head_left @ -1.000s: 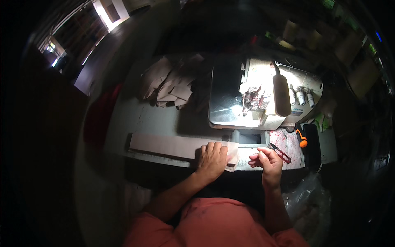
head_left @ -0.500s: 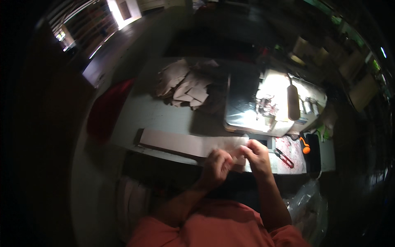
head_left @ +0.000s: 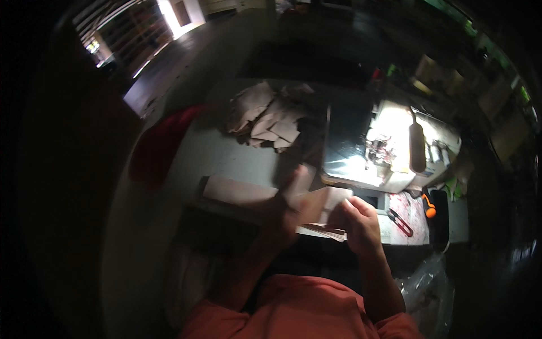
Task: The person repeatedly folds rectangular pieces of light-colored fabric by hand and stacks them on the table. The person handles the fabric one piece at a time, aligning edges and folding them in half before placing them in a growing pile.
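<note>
My right hand (head_left: pixel 362 224) pinches the edge of a pale, flat fabric piece (head_left: pixel 332 202) between thumb and fingers at the table's front edge. On the piece's other side is my left hand (head_left: pixel 284 212), smeared by motion with its fingers pointing up and away; whether they grip the piece cannot be made out. Below and to the left of it lies a long pale strip stack (head_left: pixel 237 192), partly covered by the left hand. Layered edges (head_left: pixel 324 231) show beneath the held piece.
A heap of pale cut pieces (head_left: pixel 271 121) lies farther back. A lit sewing machine (head_left: pixel 415 144) stands at the right. Near it are red-handled snips (head_left: pixel 401 223), an orange round item (head_left: pixel 431 212) and a dark oblong thing (head_left: pixel 440 220). Red cloth (head_left: pixel 161 147) hangs at the left.
Both hands were close together, pinching at the pale piece; now they are apart. The left hand has swung up and away, and the piece's face shows more between them. The view has shifted slightly.
</note>
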The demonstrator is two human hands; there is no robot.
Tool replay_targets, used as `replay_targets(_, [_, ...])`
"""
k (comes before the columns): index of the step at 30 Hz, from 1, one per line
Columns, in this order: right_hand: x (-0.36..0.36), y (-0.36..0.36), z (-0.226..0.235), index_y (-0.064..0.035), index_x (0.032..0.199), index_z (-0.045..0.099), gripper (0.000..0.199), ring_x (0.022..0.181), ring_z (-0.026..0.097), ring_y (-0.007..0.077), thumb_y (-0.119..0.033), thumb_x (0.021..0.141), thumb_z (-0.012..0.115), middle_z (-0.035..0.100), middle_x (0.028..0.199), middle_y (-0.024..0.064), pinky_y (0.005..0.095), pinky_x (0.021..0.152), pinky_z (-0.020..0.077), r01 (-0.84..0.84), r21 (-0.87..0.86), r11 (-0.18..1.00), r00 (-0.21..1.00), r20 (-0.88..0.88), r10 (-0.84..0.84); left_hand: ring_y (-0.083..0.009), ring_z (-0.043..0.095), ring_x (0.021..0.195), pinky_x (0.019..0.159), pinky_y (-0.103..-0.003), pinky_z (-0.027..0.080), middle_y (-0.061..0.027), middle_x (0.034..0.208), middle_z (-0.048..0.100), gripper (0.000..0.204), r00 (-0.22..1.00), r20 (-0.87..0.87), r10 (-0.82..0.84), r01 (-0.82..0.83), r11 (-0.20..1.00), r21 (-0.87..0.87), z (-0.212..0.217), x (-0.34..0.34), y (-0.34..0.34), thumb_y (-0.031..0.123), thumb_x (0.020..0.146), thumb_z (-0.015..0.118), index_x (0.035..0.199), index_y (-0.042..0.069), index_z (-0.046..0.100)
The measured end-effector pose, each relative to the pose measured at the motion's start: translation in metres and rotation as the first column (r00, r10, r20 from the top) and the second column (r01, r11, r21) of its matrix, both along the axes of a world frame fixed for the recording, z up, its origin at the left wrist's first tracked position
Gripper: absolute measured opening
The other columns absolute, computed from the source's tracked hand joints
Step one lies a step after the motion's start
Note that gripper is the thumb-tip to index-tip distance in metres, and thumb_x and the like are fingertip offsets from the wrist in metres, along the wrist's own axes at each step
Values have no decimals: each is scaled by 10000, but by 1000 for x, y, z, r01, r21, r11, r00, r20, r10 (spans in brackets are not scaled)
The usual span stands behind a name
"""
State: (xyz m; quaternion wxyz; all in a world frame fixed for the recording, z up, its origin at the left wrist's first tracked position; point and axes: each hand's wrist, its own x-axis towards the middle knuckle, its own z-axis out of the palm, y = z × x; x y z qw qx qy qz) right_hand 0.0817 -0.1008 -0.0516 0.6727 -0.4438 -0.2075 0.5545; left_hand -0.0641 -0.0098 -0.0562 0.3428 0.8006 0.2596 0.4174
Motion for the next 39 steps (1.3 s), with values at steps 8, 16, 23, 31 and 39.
replay_targets(8, [18, -23, -4, 36, 882, 521, 155, 657, 555, 102, -102, 820, 489, 570, 766, 66, 223, 619, 469, 14, 25, 1000, 999, 46, -15, -352, 314, 1148, 946, -409, 248, -229, 1241, 311, 699, 892, -405, -201, 298, 935, 192, 5, 42, -25, 468, 759, 462, 1197, -55, 309])
replay_targets(16, [18, -29, 13, 47, 870, 523, 139, 671, 573, 125, -65, 788, 534, 576, 754, 80, 239, 643, 476, 2, 76, 997, 993, 114, -11, -63, 518, 701, 623, -210, 432, -26, 766, 576, 202, 854, -1, -520, 407, 669, -621, 32, 57, 11, 171, 799, 543, 872, -17, 558])
replay_targets(23, [25, -27, 10, 46, 846, 519, 139, 611, 550, 114, -59, 764, 560, 564, 706, 76, 239, 581, 489, 133, 21, 991, 984, 120, -135, -81, 506, 587, 526, -238, 408, -62, 671, 562, 143, 902, -214, -374, 302, 904, -303, 36, 81, 15, 130, 756, 581, 764, -12, 564])
replay_targets(31, [37, -2, -27, 37, 932, 495, 189, 667, 574, 134, -33, 766, 554, 561, 797, 94, 226, 562, 484, 359, 117, 926, 917, 137, -374, -239, 517, 660, 602, -315, 432, -102, 689, 509, 95, 888, -403, -222, 389, 829, 401, 17, 119, 40, 85, 702, 560, 762, 13, 573])
replay_targets(39, [45, 7, -22, 55, 958, 532, 179, 655, 591, 168, -21, 799, 499, 581, 857, 122, 246, 595, 483, 336, 98, 937, 919, 186, -349, -238, 514, 690, 609, -323, 440, -82, 720, 492, 128, 894, -374, -248, 388, 845, 367, 16, 132, 56, 68, 655, 529, 780, 44, 545])
